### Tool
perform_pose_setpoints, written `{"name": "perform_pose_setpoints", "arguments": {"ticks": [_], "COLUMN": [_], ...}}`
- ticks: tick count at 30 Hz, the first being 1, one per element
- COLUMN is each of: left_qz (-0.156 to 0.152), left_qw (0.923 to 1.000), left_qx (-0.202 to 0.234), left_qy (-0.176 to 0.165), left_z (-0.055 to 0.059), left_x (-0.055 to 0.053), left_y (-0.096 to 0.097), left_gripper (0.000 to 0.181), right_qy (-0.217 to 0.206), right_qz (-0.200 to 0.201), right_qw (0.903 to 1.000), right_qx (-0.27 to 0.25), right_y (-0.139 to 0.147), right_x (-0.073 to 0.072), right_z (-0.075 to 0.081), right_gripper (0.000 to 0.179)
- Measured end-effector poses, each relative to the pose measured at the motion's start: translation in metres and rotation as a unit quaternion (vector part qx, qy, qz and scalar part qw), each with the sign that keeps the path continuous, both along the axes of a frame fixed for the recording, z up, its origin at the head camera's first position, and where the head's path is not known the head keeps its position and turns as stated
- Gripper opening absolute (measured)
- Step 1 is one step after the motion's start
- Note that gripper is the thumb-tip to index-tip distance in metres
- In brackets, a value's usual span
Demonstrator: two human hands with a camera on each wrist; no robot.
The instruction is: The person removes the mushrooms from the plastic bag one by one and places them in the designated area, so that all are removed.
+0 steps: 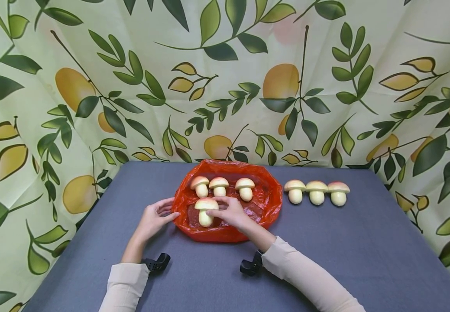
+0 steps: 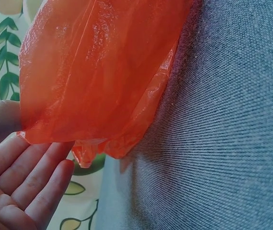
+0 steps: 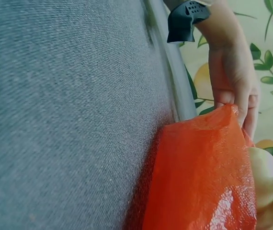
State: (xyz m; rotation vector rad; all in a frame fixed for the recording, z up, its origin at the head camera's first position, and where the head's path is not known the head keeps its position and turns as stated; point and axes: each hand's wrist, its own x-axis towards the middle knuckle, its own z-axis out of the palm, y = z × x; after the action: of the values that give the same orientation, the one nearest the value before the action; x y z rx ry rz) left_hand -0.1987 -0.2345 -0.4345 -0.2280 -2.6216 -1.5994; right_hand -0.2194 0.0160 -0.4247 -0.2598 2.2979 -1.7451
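A red plastic bag (image 1: 213, 235) stands on the table with its mouth spread wide. At its left side, my left hand (image 1: 153, 220) pinches the rim, the thumb on one side of the film and the fingers on the other, as the left wrist view shows too. My right hand (image 1: 231, 213) reaches over the bag's right part and holds a toy mushroom (image 1: 205, 218) upright, with a pinkish cap and pale stem, over the near left part of the opening. Behind it in the bag are three similar mushrooms (image 1: 245, 189). The right wrist view shows the held mushroom (image 3: 265, 175) only partly.
Three more mushrooms (image 1: 316, 192) stand in a row, caps touching, to the right of the bag. The table (image 1: 345, 255) has a grey-blue cloth. Behind and beside it hangs a leaf-patterned curtain (image 1: 232, 69). A black wrist camera (image 1: 251, 264) sits on each wrist.
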Motion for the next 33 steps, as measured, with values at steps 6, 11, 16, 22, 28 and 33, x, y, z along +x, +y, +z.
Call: {"name": "perform_pose_setpoints", "arguments": {"ticks": [6,11,16,22,28,33], "left_qz": [0.002,0.0,0.0,0.003,-0.003,-0.004], "left_qw": [1.0,1.0,1.0,1.0,1.0,1.0], "left_qx": [-0.002,0.001,-0.001,-0.004,0.001,0.0], "left_qy": [-0.002,-0.003,-0.001,-0.001,0.001,0.004], "left_z": [0.001,0.001,0.001,0.0,0.0,0.0], "left_x": [0.001,0.001,0.0,0.001,0.001,0.001], "left_y": [0.0,0.001,0.0,-0.001,0.0,0.0], "left_gripper": [0.047,0.047,0.048,0.048,0.048,0.048], "right_qy": [0.008,0.021,0.027,0.022,0.021,0.015], "right_qz": [0.019,0.031,0.025,0.026,0.025,0.023], "right_qw": [0.9997,0.9993,0.9993,0.9994,0.9994,0.9995], "right_qx": [-0.011,-0.009,-0.005,-0.012,-0.016,-0.017], "right_y": [0.009,0.016,0.021,0.029,0.036,0.041], "right_x": [0.003,0.004,0.007,0.01,0.012,0.014], "right_z": [0.001,0.001,0.003,0.009,0.012,0.015], "right_gripper": [0.051,0.05,0.051,0.053,0.053,0.053]}}
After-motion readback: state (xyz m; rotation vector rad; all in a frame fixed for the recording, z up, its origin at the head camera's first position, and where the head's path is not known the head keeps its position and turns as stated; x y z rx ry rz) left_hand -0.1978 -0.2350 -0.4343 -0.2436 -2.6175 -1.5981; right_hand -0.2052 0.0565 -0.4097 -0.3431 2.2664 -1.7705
